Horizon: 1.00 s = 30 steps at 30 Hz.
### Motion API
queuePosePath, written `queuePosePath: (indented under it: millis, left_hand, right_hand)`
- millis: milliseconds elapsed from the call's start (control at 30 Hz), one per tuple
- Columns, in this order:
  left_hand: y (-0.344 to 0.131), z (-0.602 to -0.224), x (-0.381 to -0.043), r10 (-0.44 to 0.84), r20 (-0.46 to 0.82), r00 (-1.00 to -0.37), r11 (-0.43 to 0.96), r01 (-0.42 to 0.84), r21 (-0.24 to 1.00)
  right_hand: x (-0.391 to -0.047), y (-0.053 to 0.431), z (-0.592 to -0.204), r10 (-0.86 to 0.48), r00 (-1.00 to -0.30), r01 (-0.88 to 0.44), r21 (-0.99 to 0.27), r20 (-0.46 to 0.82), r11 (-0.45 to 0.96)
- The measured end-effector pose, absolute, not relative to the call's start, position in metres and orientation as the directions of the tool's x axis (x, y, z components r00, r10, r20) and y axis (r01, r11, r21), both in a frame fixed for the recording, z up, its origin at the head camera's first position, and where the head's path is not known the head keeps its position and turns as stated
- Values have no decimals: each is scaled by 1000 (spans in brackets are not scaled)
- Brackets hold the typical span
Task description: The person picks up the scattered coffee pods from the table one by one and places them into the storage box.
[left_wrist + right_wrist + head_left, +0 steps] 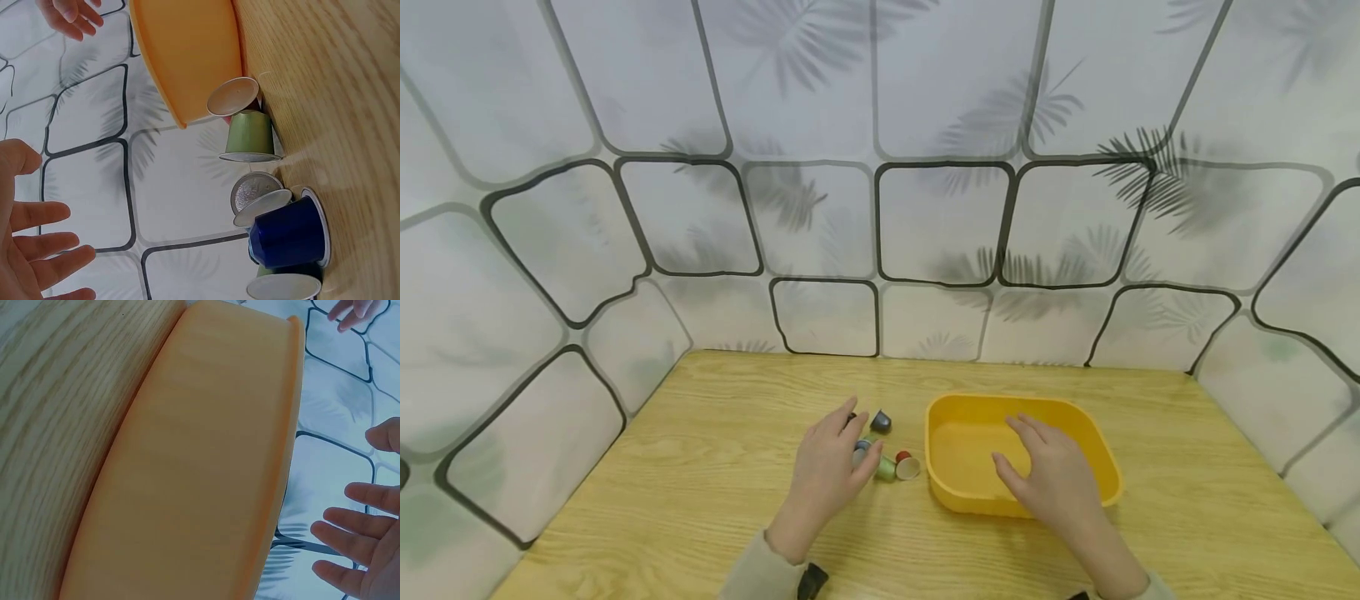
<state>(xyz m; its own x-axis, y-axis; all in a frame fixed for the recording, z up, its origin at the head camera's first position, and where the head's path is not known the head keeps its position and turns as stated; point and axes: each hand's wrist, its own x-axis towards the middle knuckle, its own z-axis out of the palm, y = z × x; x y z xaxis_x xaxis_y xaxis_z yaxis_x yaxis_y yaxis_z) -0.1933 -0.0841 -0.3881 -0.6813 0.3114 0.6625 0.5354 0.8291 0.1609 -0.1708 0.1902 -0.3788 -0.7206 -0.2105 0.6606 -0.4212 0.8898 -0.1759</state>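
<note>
Over a small cluster of coffee capsules hangs my left hand (831, 458), fingers spread and nothing held. The left wrist view shows the capsules on the wood: a dark blue capsule (290, 234), a green capsule (251, 134), one with a pale lid (232, 97) beside it, and several more bunched together. In the head view a black capsule (881, 422) lies at the back, and a red capsule (903, 457) shows near the yellow bin. My right hand (1056, 475) hovers above the yellow plastic bin (951, 500), its fingers loosely extended and holding nothing.
The bin stands right of the capsules on a wooden table (700, 500). A pale patterned curtain (820, 217) encloses the back and both sides of the table.
</note>
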Motion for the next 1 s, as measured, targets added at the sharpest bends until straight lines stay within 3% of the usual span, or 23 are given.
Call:
queuePosePath:
  millis: [300,600,833,1000]
  left_hand:
    - [-88,-390,-196,307,728,-613,806,574,144]
    - [-99,-394,-196,316,729,-607,823,558,107]
    - [-108,-397,-194,295,702,-648,854,508,110]
    - [-113,-398,-195,284,711,-644,860,499,108]
  right_hand:
    - [-174,201,-379,-152,-763,-397,-270,628,877]
    - [-175,216,-371,-99,-790,-339,-296,606,893]
    - [-178,236,-367,-69,-789,-311,-301,610,902]
    - [-179,250,-365,-23,-819,-268,-348,573,898]
